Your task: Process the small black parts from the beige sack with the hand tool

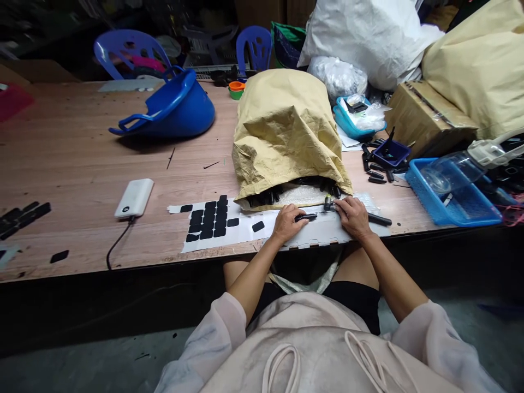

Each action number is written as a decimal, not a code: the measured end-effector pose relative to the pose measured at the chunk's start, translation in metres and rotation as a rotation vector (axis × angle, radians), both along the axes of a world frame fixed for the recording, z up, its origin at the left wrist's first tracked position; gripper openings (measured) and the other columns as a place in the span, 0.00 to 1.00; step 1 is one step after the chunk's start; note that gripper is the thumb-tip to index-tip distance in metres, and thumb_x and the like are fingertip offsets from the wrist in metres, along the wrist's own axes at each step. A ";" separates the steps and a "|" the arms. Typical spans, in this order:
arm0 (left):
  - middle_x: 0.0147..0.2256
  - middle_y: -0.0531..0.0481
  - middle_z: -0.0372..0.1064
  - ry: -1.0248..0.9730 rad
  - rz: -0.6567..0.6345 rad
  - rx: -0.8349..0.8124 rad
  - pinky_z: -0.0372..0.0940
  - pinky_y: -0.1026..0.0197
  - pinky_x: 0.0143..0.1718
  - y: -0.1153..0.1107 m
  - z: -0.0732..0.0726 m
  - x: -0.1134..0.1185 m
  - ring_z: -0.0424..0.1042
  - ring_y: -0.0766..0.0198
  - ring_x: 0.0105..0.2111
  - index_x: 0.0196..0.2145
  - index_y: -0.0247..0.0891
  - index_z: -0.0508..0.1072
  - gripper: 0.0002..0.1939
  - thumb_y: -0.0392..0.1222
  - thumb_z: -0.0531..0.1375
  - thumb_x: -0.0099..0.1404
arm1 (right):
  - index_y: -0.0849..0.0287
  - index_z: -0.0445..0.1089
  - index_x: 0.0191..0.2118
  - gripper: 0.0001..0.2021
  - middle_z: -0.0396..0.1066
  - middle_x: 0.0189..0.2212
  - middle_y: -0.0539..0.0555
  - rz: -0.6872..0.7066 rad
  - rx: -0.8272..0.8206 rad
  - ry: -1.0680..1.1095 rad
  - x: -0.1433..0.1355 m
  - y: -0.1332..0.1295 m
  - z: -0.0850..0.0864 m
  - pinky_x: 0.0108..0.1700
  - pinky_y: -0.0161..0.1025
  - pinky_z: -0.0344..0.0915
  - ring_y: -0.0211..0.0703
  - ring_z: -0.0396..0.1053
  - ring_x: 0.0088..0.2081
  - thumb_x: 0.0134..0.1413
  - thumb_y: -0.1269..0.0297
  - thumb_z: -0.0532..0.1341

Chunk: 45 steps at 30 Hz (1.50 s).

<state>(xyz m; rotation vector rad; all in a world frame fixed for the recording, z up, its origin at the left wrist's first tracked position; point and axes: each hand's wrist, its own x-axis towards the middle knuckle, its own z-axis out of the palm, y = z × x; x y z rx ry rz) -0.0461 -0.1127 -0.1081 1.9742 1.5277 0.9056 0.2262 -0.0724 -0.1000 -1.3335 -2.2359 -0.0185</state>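
My left hand is closed on a small black elongated part, held low over a white sheet at the table's front edge. In my right hand is a small hammer; its head points left and its black handle sticks out to the right. Just beyond both hands lies a yellow woven sack, its mouth facing me, with more black parts showing inside. Left of my left hand, flat black rounded pieces are arranged in rows on white paper, with one loose piece nearer the hand.
A blue tub lies tipped on the table. A white power bank with a cable sits at left. To the right are a blue basket, a small purple tray among loose black parts, and a cardboard box.
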 end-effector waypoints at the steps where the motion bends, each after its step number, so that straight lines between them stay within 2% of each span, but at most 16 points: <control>1: 0.37 0.50 0.73 -0.009 0.002 0.000 0.68 0.53 0.50 0.000 -0.001 0.000 0.71 0.56 0.43 0.40 0.42 0.83 0.08 0.37 0.71 0.62 | 0.50 0.78 0.55 0.16 0.73 0.39 0.58 0.005 0.000 0.026 -0.004 -0.004 0.004 0.47 0.48 0.66 0.52 0.68 0.43 0.71 0.60 0.54; 5: 0.36 0.50 0.73 -0.058 0.012 -0.001 0.68 0.53 0.50 0.000 -0.002 -0.001 0.71 0.56 0.43 0.37 0.41 0.83 0.07 0.35 0.72 0.60 | 0.49 0.75 0.59 0.17 0.75 0.44 0.57 0.096 -0.041 0.126 -0.030 -0.027 0.023 0.48 0.43 0.70 0.48 0.73 0.46 0.74 0.59 0.53; 8: 0.35 0.50 0.72 -0.091 0.021 -0.006 0.68 0.53 0.49 -0.001 -0.002 -0.001 0.71 0.56 0.43 0.36 0.41 0.82 0.07 0.33 0.72 0.59 | 0.48 0.74 0.61 0.18 0.76 0.43 0.56 0.166 -0.098 0.148 -0.048 -0.041 0.033 0.46 0.41 0.71 0.47 0.75 0.45 0.74 0.60 0.53; 12: 0.33 0.50 0.71 -0.110 0.015 -0.002 0.68 0.53 0.47 -0.001 0.000 -0.001 0.70 0.57 0.42 0.35 0.40 0.83 0.07 0.32 0.71 0.59 | 0.45 0.74 0.63 0.20 0.75 0.41 0.55 0.177 -0.131 0.162 -0.060 -0.051 0.032 0.44 0.40 0.72 0.46 0.75 0.42 0.73 0.62 0.54; 15: 0.33 0.50 0.71 -0.101 0.015 0.007 0.67 0.54 0.47 -0.001 0.000 -0.001 0.70 0.57 0.41 0.34 0.41 0.83 0.05 0.32 0.70 0.60 | 0.45 0.76 0.60 0.19 0.74 0.38 0.53 0.188 -0.157 0.115 -0.062 -0.053 0.027 0.40 0.37 0.70 0.44 0.74 0.39 0.72 0.63 0.54; 22: 0.34 0.50 0.72 -0.133 0.028 0.009 0.69 0.52 0.48 -0.001 -0.003 -0.001 0.71 0.57 0.42 0.35 0.41 0.83 0.07 0.31 0.71 0.58 | 0.47 0.77 0.59 0.18 0.74 0.38 0.54 0.089 -0.116 0.205 -0.054 -0.053 0.034 0.42 0.37 0.70 0.43 0.75 0.40 0.73 0.60 0.54; 27: 0.34 0.50 0.73 -0.136 0.035 0.002 0.70 0.52 0.48 0.000 -0.005 -0.002 0.72 0.56 0.42 0.34 0.41 0.82 0.09 0.30 0.72 0.57 | 0.48 0.78 0.55 0.16 0.75 0.37 0.53 0.093 -0.137 0.208 -0.046 -0.053 0.027 0.38 0.36 0.70 0.42 0.75 0.37 0.72 0.61 0.56; 31: 0.34 0.50 0.73 -0.124 0.032 0.005 0.69 0.52 0.49 0.001 -0.004 -0.002 0.72 0.56 0.42 0.33 0.40 0.82 0.08 0.30 0.72 0.56 | 0.48 0.78 0.56 0.16 0.76 0.40 0.54 0.038 -0.079 0.236 -0.031 -0.037 0.023 0.41 0.39 0.71 0.45 0.76 0.42 0.72 0.60 0.56; 37: 0.36 0.49 0.74 -0.068 0.035 0.026 0.69 0.52 0.50 -0.001 -0.001 -0.001 0.72 0.54 0.44 0.34 0.40 0.81 0.09 0.31 0.71 0.55 | 0.49 0.80 0.52 0.14 0.76 0.38 0.55 0.032 0.028 0.017 -0.003 -0.004 0.013 0.43 0.43 0.68 0.48 0.71 0.42 0.71 0.62 0.57; 41: 0.38 0.48 0.74 -0.019 0.027 0.035 0.69 0.51 0.51 -0.001 0.000 -0.001 0.72 0.53 0.44 0.37 0.39 0.81 0.11 0.34 0.73 0.55 | 0.50 0.80 0.51 0.14 0.75 0.38 0.56 0.074 0.040 -0.030 0.002 0.004 0.001 0.47 0.46 0.66 0.50 0.67 0.41 0.70 0.63 0.57; 45: 0.37 0.48 0.73 0.013 0.023 0.039 0.68 0.51 0.51 0.003 0.004 -0.002 0.71 0.54 0.43 0.37 0.40 0.81 0.07 0.36 0.72 0.60 | 0.51 0.80 0.50 0.13 0.74 0.39 0.57 0.048 0.004 -0.007 0.000 0.004 -0.006 0.46 0.46 0.65 0.51 0.67 0.42 0.69 0.61 0.58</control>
